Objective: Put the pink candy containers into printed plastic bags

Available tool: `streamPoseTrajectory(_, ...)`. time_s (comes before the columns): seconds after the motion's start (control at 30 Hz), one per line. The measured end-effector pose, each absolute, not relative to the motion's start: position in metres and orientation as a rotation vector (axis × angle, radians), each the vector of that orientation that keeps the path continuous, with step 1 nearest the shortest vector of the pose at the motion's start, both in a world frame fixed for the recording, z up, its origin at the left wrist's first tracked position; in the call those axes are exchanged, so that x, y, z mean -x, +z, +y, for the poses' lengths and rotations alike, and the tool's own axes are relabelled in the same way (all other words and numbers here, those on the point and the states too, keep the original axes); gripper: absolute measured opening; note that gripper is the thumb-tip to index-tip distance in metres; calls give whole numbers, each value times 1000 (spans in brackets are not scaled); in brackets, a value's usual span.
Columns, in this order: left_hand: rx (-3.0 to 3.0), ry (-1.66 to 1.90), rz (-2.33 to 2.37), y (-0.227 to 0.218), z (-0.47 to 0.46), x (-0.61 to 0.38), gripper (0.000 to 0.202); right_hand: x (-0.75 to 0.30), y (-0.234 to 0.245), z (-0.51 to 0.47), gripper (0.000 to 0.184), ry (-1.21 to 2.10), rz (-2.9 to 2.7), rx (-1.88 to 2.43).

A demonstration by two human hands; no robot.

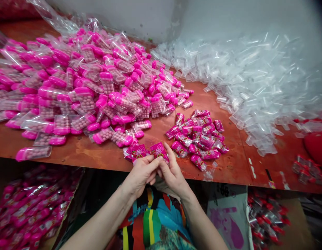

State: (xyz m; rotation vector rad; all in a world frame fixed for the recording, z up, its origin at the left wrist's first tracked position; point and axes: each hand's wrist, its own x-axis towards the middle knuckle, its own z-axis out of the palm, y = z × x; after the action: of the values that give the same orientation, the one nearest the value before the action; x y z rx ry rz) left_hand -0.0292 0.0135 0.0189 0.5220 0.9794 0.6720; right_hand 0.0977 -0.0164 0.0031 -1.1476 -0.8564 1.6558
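Note:
My left hand (141, 173) and my right hand (173, 172) meet at the table's front edge, fingers closed in a pinch. Between them is a flat pink printed wrapper (158, 150); the right fingers lie along its right side, while the left thumb and fingertips grip its lower edge. Just left of it, close to my left hand, more pink printed wrappers (134, 152) lie at the edge. A small heap of pink wrapped candy containers (198, 133) sits to the right. Behind my hands spreads a large pile of clear containers with pink caps (85, 97), filled with small pink balls.
Clear empty plastic sleeves (249, 80) are heaped at the right of the reddish table (228, 170), against the wall. Below the front edge stand a box of pink wrapped containers (33, 205) at left and a box of red-capped ones (266, 215) at right.

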Motion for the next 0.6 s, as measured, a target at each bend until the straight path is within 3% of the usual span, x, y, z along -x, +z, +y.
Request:
streamPoseTrajectory(0.13,-533,649,906,21,16,31,33,-110,-2,-18,58,1788,-850,1052)
streamPoseTrajectory(0.33,-650,663,1041,21,15,18,34,-107,-11,-18,49,1538,-876,1183)
streamPoseTrajectory(0.6,-702,671,1082,17,9,9,39,-91,-27,-21,47,1545,-558,1099)
